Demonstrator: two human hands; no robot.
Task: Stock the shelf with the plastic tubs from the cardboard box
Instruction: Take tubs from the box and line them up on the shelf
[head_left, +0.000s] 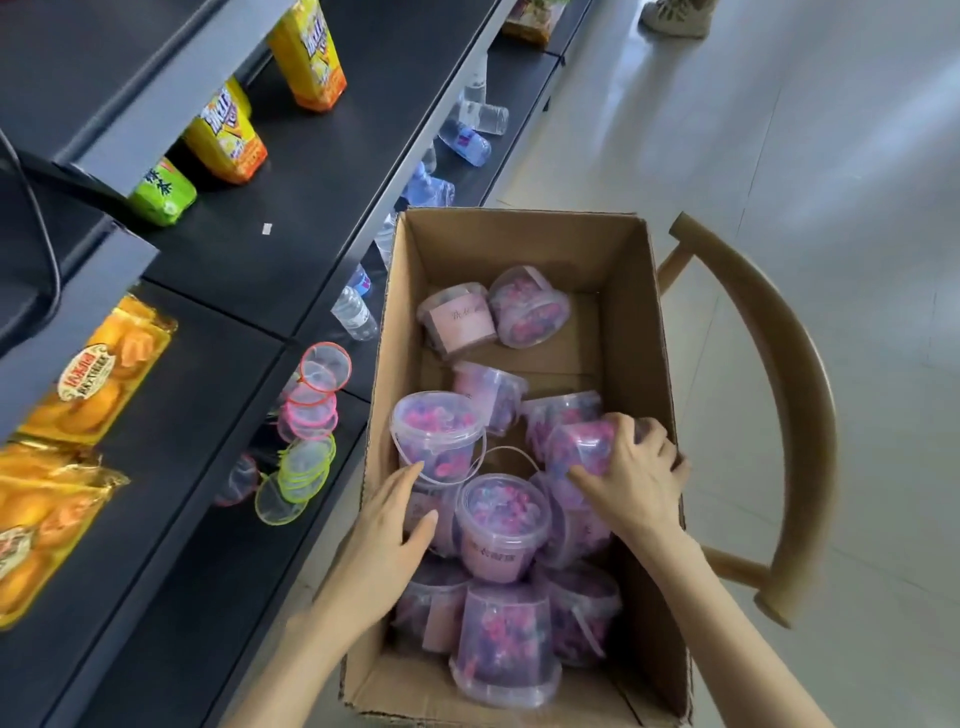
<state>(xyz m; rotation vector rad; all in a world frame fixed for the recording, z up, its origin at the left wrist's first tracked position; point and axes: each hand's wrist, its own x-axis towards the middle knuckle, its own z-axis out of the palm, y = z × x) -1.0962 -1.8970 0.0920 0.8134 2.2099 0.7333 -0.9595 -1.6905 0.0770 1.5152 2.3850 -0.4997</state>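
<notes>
Now the right hand (631, 473) curls round a tub (582, 441) at the cardboard box's (613, 249) right wall; the left hand (387, 525), fingers straight, touches another; lifting may topple piled neighbours.

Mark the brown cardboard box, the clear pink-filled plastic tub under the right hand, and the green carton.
Brown cardboard box (519, 249): head view, inner far wall.
Clear pink-filled plastic tub (571, 441) under right hand (639, 478): head view, side wall.
Green carton (163, 193): head view, label face.

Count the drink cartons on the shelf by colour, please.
Yellow-and-orange cartons: 2
Green carton: 1
Total: 3
The package at the far end is too cut off to identify, so it is not counted.
</notes>
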